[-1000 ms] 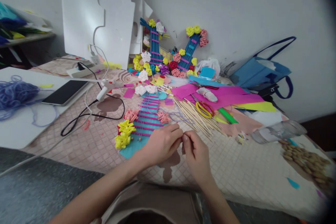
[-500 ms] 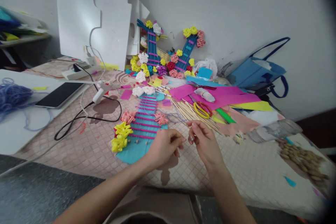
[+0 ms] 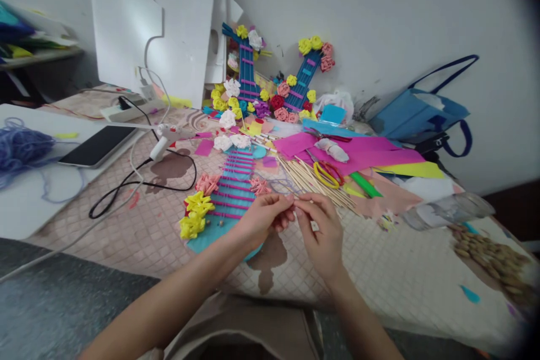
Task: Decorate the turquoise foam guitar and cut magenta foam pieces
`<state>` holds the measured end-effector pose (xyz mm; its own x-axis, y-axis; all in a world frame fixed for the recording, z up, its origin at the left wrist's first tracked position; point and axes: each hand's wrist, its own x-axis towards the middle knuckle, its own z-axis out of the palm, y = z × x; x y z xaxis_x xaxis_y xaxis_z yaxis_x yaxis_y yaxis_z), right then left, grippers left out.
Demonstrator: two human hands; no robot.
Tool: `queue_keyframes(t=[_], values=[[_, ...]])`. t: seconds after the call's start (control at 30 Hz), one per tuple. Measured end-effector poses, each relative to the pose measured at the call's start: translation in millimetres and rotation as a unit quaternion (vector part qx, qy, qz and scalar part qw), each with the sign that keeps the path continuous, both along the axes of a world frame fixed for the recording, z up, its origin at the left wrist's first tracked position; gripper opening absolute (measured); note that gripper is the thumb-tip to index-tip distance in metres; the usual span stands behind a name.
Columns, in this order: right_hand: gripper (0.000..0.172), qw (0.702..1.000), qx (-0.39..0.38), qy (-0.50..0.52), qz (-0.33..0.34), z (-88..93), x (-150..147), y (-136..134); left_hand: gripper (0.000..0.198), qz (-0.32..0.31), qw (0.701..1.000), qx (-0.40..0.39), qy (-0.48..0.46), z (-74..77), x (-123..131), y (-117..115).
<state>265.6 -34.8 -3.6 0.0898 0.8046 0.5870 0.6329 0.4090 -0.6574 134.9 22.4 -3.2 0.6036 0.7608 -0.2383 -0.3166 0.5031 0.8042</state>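
My left hand (image 3: pixel 268 214) is closed in a pinch, its fingertips meeting those of my right hand (image 3: pixel 323 228), which is pinched too. Whatever lies between the fingertips is too small to make out. Under and left of my left wrist lies a turquoise guitar-shaped paper craft (image 3: pixel 230 194) with magenta strips across it. Yellow paper flowers (image 3: pixel 196 214) and pink paper flowers (image 3: pixel 207 183) edge its left side, and white paper flowers (image 3: pixel 232 142) sit at its top. A loose strand of purple yarn (image 3: pixel 284 184) rests just beyond my hands.
Wooden sticks (image 3: pixel 314 183), scissors (image 3: pixel 327 174) and a green marker (image 3: pixel 366 184) lie ahead. A glue gun (image 3: pixel 162 143) with trailing cord and a phone (image 3: pixel 100 146) are at left. Two decorated blue guitar crafts (image 3: pixel 301 87) lean at the back. A clear bottle (image 3: pixel 449 211) lies right.
My hands have come together, the right moving left and the left rising slightly, so their fingertips now meet. The camera view has shifted a little.
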Motion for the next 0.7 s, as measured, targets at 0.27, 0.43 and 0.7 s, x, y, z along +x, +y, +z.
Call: queue_keyframes(t=[0.27,0.43,0.7], values=[[0.02,0.971,-0.146,0.188,0.005,-2.8,10.8,-2.5,0.036,0.025,0.999,0.009,0.045,-16.8,1.2,-12.8],[0.024,0.929,-0.24,0.274,0.059,-4.2,7.0,3.6,0.035,0.059,0.995,0.059,0.051,-11.3,-4.4,-17.7],[0.024,0.876,-0.272,0.381,0.122,-9.1,-1.9,6.5,0.03,0.012,0.983,0.18,0.012,-9.3,-6.9,-15.6]])
